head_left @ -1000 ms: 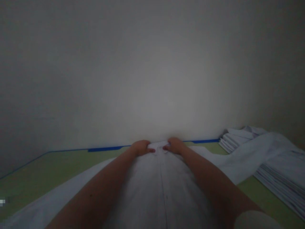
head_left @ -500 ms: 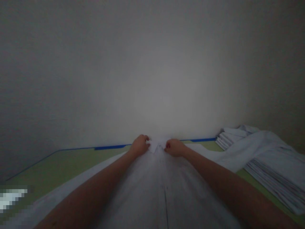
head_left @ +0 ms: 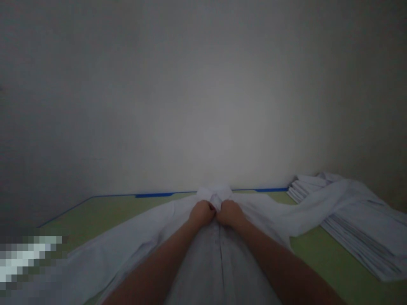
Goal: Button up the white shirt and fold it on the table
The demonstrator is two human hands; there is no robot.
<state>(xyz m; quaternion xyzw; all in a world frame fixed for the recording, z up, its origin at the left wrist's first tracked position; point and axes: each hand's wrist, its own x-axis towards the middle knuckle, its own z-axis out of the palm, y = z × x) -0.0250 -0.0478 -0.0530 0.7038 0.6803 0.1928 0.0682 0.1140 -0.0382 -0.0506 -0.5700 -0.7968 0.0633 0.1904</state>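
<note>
A white button-front shirt (head_left: 140,237) lies spread on a green table (head_left: 104,207), collar toward the wall. My left hand (head_left: 201,212) and my right hand (head_left: 229,213) sit side by side just below the collar (head_left: 213,192), on either side of the front placket. Both hands are closed, their fingers pinching the shirt's front edges together. One sleeve of the shirt (head_left: 305,212) stretches away to the right. The picture is dim and soft.
A stack of folded white garments (head_left: 356,224) lies along the table's right side, with the sleeve draped over it. Blue tape (head_left: 159,195) runs along the table's far edge under a plain wall. A blurred patch sits at the lower left.
Both hands have drawn back from the collar toward me and come together at the placket. The collar now shows beyond them.
</note>
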